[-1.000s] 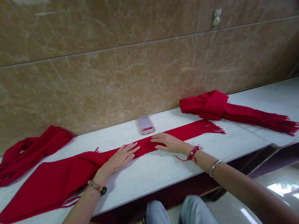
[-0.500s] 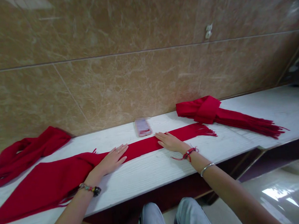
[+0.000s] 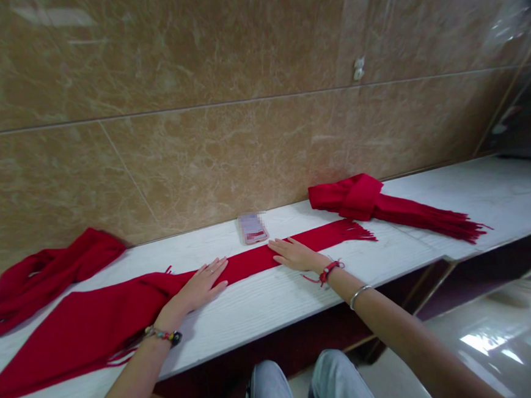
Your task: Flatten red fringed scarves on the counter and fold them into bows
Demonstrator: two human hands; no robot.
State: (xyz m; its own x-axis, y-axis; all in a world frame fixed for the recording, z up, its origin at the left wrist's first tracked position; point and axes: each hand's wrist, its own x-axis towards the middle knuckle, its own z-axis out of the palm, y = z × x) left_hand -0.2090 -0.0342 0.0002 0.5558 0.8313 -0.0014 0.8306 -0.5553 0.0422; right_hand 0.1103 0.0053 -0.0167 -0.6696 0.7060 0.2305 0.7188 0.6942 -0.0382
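A red fringed scarf [image 3: 252,260] lies lengthwise along the white bench top. Its right part is a narrow flat strip ending in a fringe, while its left part spreads wide. My left hand [image 3: 203,285] rests flat on the strip where it meets the wider part, fingers stretched out. Farther right, my right hand [image 3: 295,253] also lies flat on the strip with fingers extended. Neither hand grips the cloth. A phone [image 3: 252,228] lies just behind the strip, between the two hands.
Behind on the left sits a loosely looped red scarf [image 3: 55,274]. A knotted red scarf [image 3: 361,197] with a fringe lies on the right. The white bench [image 3: 273,299] runs along a brown tiled wall [image 3: 226,165], with open compartments under its front edge.
My right hand has slid slightly left along the strip. The left hand stays nearly in place, and the view has shifted a little.
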